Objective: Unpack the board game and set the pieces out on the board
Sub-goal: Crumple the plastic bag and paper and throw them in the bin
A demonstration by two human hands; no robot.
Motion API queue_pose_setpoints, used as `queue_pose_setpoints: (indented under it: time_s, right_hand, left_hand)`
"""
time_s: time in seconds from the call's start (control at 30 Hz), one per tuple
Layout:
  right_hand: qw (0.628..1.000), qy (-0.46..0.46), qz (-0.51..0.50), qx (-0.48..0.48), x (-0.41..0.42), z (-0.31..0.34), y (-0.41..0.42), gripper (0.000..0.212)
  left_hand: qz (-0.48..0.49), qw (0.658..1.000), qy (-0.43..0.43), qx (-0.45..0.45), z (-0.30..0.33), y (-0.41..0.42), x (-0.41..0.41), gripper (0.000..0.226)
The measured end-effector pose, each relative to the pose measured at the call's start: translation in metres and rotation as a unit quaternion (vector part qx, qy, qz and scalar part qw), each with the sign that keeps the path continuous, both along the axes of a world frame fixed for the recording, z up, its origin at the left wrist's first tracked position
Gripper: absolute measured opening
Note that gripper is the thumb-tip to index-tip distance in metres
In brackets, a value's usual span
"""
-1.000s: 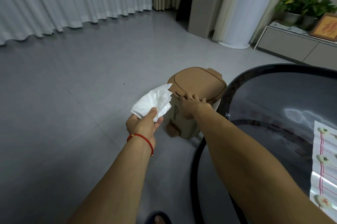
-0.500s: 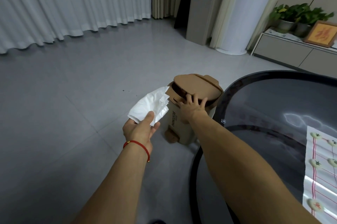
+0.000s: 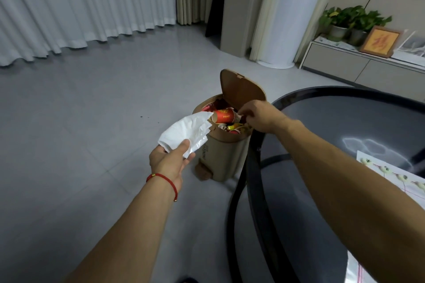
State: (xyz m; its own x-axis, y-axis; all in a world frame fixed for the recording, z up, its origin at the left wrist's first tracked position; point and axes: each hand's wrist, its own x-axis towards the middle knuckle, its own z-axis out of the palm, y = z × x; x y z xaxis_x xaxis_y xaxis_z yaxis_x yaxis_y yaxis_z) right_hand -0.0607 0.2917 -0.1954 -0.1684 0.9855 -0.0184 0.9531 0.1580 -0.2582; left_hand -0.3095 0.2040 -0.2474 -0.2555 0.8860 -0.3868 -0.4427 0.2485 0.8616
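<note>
My left hand point(image 3: 169, 162) grips a crumpled white plastic bag point(image 3: 187, 132) just left of a brown pedal bin point(image 3: 224, 151). The bin's lid point(image 3: 240, 89) stands upright and open, showing red cups and wrappers inside. My right hand point(image 3: 258, 116) hovers over the bin's right rim, fingers curled with the thumb and fingertips close together; nothing visible in them. At the right edge, the white game board sheet point(image 3: 391, 179) with red lines lies on the dark round glass table point(image 3: 333, 144), with several pale round pieces point(image 3: 385, 169) set along it.
Grey tiled floor spreads to the left and behind the bin. White curtains hang at the back. A white column point(image 3: 288, 13), a low cabinet point(image 3: 358, 68) with potted plants point(image 3: 349, 20) and a framed picture point(image 3: 379, 41) stand at the back right.
The bin lid has swung from shut to fully upright. My right hand has left the lid's front and now sits over the bin's right rim. My left hand still holds the bag.
</note>
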Motion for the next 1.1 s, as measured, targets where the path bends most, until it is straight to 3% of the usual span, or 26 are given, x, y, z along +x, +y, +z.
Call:
queue_pose_setpoints:
  time_s: [0.17,0.3,0.4,0.6,0.7,0.77,0.8,0.83,0.9,0.97,1.0,1.1]
  right_hand:
    - [0.981,0.134,-0.056,0.128,0.012,-0.019,-0.014,0.033]
    - [0.975,0.147,-0.070,0.151,0.014,-0.023,-0.009,0.032]
    - [0.978,0.141,-0.061,0.141,0.010,-0.025,-0.007,0.033]
    - [0.983,0.128,-0.077,0.109,0.006,-0.020,-0.008,0.039]
    - [0.979,0.147,-0.093,0.109,0.006,-0.019,-0.008,0.038]
    - [0.976,0.152,-0.105,0.114,0.006,-0.020,-0.007,0.040]
    - [0.975,0.151,-0.114,0.116,0.005,-0.020,-0.006,0.041]
    - [0.975,0.148,-0.120,0.117,0.005,-0.021,-0.006,0.041]
    - [0.974,0.143,-0.126,0.119,0.004,-0.022,-0.005,0.038]
    - [0.975,0.140,-0.128,0.119,0.004,-0.023,-0.004,0.037]
    - [0.975,0.137,-0.129,0.120,0.004,-0.024,-0.004,0.038]
    - [0.976,0.131,-0.132,0.117,0.003,-0.024,-0.004,0.038]
  left_hand:
    - [-0.042,0.997,0.059,-0.011,-0.016,0.037,0.027,0.044]
    - [-0.067,0.993,0.098,-0.003,-0.025,0.091,0.059,0.042]
    - [-0.067,0.983,0.168,0.012,-0.032,0.134,0.087,0.056]
    - [-0.104,0.899,0.424,-0.042,-0.045,0.181,0.153,0.057]
    - [-0.160,0.891,0.423,-0.045,-0.052,0.195,0.165,0.060]
    - [-0.218,0.878,0.422,-0.058,-0.056,0.204,0.163,0.041]
    - [-0.247,0.856,0.449,-0.063,-0.058,0.206,0.160,0.034]
    - [-0.251,0.828,0.499,-0.053,-0.059,0.212,0.159,0.040]
    - [-0.259,0.729,0.633,-0.020,-0.061,0.215,0.155,0.064]
    - [-0.271,0.631,0.727,0.014,-0.067,0.216,0.152,0.062]
    - [-0.280,0.606,0.744,0.010,-0.073,0.217,0.150,0.058]
    - [-0.275,0.573,0.772,-0.012,-0.084,0.222,0.143,0.051]
